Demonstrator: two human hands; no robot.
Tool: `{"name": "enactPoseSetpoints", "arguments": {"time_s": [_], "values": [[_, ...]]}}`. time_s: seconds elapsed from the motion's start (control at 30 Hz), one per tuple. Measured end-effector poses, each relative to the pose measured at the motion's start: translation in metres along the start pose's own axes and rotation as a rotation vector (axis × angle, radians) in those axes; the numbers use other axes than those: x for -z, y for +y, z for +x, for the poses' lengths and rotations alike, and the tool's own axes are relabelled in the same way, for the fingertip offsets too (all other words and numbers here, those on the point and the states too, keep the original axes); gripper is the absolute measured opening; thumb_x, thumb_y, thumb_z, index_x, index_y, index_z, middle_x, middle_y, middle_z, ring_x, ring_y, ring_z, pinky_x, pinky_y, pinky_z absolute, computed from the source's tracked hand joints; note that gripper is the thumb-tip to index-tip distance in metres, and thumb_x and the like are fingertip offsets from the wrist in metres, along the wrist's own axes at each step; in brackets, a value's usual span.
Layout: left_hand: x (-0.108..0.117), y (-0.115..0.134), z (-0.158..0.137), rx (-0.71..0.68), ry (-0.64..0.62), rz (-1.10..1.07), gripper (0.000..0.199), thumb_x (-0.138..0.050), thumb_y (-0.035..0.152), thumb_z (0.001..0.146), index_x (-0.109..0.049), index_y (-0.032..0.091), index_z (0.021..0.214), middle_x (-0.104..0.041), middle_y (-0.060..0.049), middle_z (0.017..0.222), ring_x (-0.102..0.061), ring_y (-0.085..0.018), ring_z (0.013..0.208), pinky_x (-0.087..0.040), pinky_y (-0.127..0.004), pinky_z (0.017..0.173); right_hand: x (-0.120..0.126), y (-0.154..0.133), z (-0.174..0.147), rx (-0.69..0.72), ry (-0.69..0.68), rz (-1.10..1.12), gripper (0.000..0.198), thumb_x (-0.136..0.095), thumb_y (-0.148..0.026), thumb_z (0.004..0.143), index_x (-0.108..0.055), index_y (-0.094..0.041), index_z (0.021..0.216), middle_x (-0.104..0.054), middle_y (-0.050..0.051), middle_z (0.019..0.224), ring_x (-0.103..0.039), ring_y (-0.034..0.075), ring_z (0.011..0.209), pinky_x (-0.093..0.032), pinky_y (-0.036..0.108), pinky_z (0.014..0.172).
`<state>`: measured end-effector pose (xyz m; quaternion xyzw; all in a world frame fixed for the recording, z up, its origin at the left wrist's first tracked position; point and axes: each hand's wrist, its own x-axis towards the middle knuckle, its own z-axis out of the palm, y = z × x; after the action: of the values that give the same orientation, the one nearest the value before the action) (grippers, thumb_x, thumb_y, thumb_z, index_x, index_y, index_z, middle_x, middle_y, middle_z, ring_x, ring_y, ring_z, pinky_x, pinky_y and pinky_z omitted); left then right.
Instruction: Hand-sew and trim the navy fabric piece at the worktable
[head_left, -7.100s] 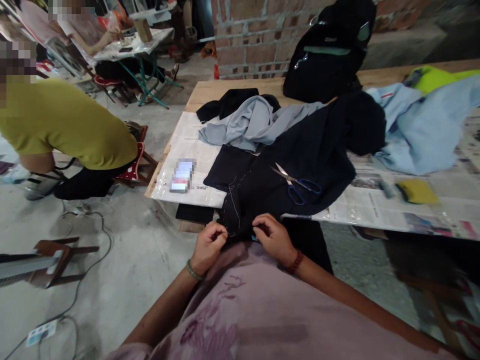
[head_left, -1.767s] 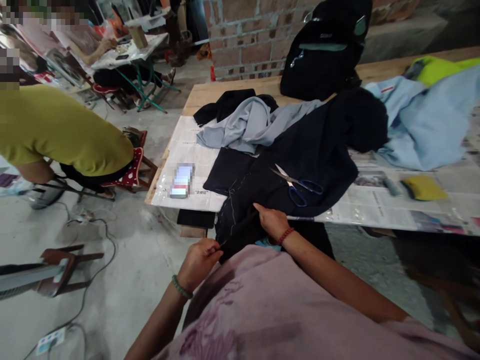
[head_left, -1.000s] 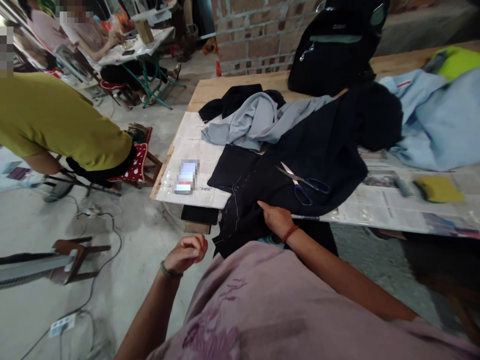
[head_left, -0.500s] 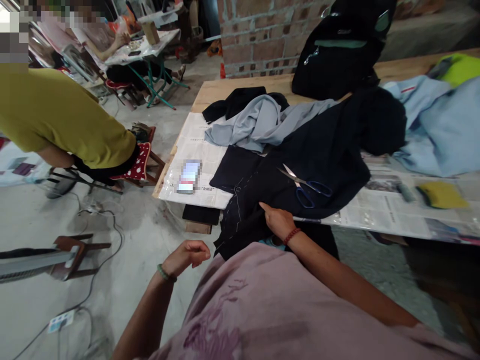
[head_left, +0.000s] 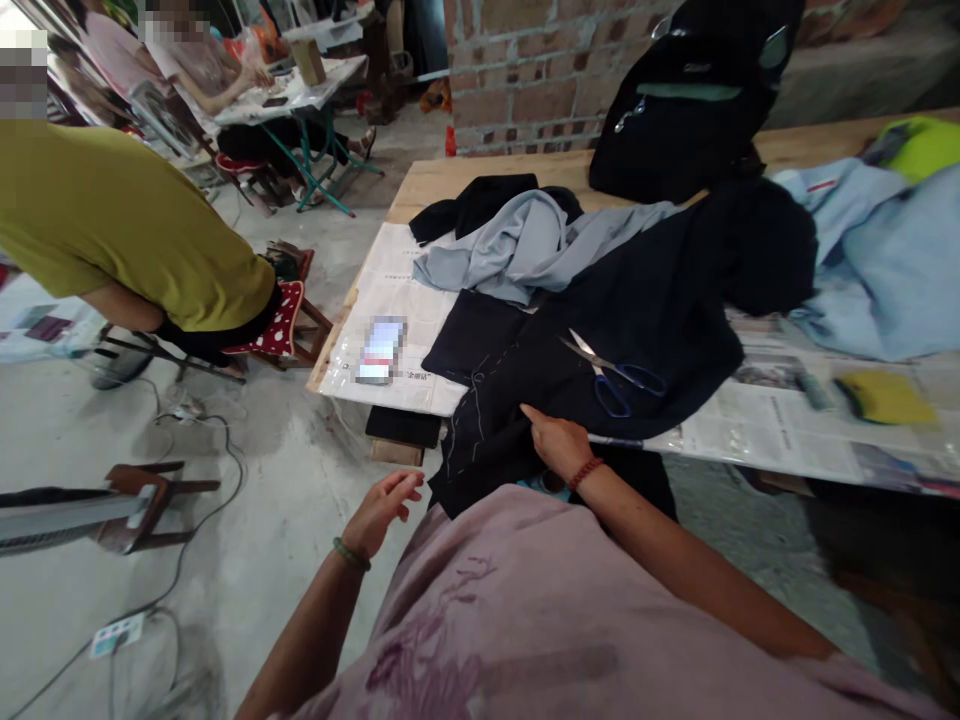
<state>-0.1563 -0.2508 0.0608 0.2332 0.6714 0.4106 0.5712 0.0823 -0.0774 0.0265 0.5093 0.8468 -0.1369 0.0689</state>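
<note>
1 dark cloth (head_left: 540, 380) across the edge of 1 table (head_left: 431, 180); 1 pair of scissors (head_left: 602, 364) on it; left hand (head_left: 382, 512) half open, nothing visible held; right hand (head_left: 559, 443) on cloth, grip unclear

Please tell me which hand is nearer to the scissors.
Right. The right hand rests on the dark cloth, just on the person's side of the scissors; the left hand is farther away, beyond the cloth's left edge.
</note>
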Motion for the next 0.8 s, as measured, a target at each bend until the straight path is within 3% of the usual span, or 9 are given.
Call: {"name": "enactPoseSetpoints", "arguments": {"time_s": [0.07,0.13,0.23,0.33,0.43,0.53,0.63,0.8], "values": [[-0.014,0.0,-0.004,-0.024,-0.069,0.058,0.04,-0.062,0.042,0.071,-0.061,0.013,0.099,-0.06,-0.007,0.092,-0.054,-0.013,0.077,-0.039,-0.02,0.054,-0.001,0.0,0.001,-0.005,0.007,0.005,0.045,-0.029,-0.023,0.088,-0.042,-0.027,0.131,-0.068,0.006,0.094,-0.064,0.018,0.078,-0.043,0.024,0.064],[-0.028,0.001,-0.008,-0.036,-0.088,0.042,0.039,-0.065,0.038,0.068,-0.061,0.013,0.096,-0.061,-0.003,0.08,-0.053,-0.012,0.067,-0.04,-0.022,0.057,-0.001,0.002,0.001,-0.022,0.004,0.036,0.045,-0.03,-0.023,0.087,-0.043,-0.027,0.131,-0.068,0.006,0.091,-0.063,0.017,0.078,-0.044,0.025,0.066],[-0.048,0.004,-0.011,-0.083,0.089,0.042,0.031,-0.067,0.033,0.063,-0.061,0.014,0.087,-0.056,0.002,0.063,-0.047,-0.009,0.054,-0.038,-0.023,0.054,0.002,0.002,-0.008,0.014,0.062,0.244,0.049,-0.035,-0.021,0.084,-0.039,-0.025,0.133,-0.066,0.005,0.093,-0.061,0.016,0.079,-0.044,0.025,0.071],[-0.066,0.011,-0.013,-0.293,0.241,0.179,0.02,-0.064,0.029,0.067,-0.062,0.016,0.081,-0.053,0.002,0.062,-0.045,-0.009,0.054,-0.037,-0.022,0.052,0.014,-0.004,-0.035,0.04,0.257,0.584,0.047,-0.041,-0.024,0.081,-0.04,-0.018,0.128,-0.063,0.005,0.091,-0.058,0.013,0.073,-0.045,0.025,0.072],[-0.081,0.024,-0.015,-0.566,0.299,0.376,0.01,-0.059,0.026,0.073,-0.063,0.018,0.076,-0.053,0.0,0.066,-0.047,-0.01,0.059,-0.039,-0.022,0.055,0.033,-0.017,-0.07,0.039,0.357,0.784,0.026,-0.044,-0.03,0.081,-0.057,-0.016,0.098,-0.06,0.005,0.081,-0.054,0.012,0.066,-0.045,0.024,0.067],[-0.093,0.034,-0.016,-0.772,0.254,0.537,0.009,-0.056,0.024,0.077,-0.064,0.019,0.079,-0.058,-0.002,0.071,-0.051,-0.012,0.064,-0.042,-0.024,0.061,0.047,-0.029,-0.091,0.151,0.132,0.951,0.019,-0.048,-0.031,0.079,-0.06,-0.017,0.075,-0.059,0.004,0.074,-0.054,0.013,0.07,-0.043,0.024,0.068],[-0.102,0.035,-0.014,-0.883,0.107,0.668,0.015,-0.05,0.022,0.081,-0.065,0.019,0.084,-0.062,-0.006,0.079,-0.055,-0.015,0.073,-0.046,-0.026,0.068,0.048,-0.031,-0.091,0.181,-0.202,1.19,0.024,-0.049,-0.037,0.079,-0.059,-0.016,0.073,-0.059,0.001,0.073,-0.054,0.013,0.072,-0.042,0.023,0.066],[-0.104,0.026,-0.009,-0.915,-0.192,0.818,0.022,-0.047,0.022,0.083,-0.069,0.019,0.086,-0.064,-0.01,0.091,-0.059,-0.017,0.084,-0.049,-0.029,0.076,0.032,-0.024,-0.081,0.063,-0.391,1.458,0.034,-0.056,-0.046,0.072,-0.049,-0.015,0.061,-0.046,-0.005,0.055,-0.041,0.006,0.054,-0.03,0.02,0.049]]}}
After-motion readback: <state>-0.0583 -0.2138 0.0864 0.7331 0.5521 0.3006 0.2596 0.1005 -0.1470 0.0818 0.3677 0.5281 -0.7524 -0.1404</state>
